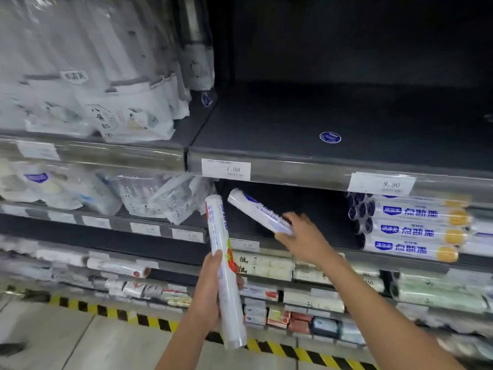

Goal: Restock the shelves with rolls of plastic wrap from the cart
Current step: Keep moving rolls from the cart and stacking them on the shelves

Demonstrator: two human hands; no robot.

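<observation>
Head: left hand grips upright roll; right hand, tilted roll (blurred).

The right hand was blurred and hid the near end of its roll. At upper left, bags were blurred and cut by the frame's edges. Small print on the price tags was unreadable. At right, stacked rolls ran off the edge.
</observation>
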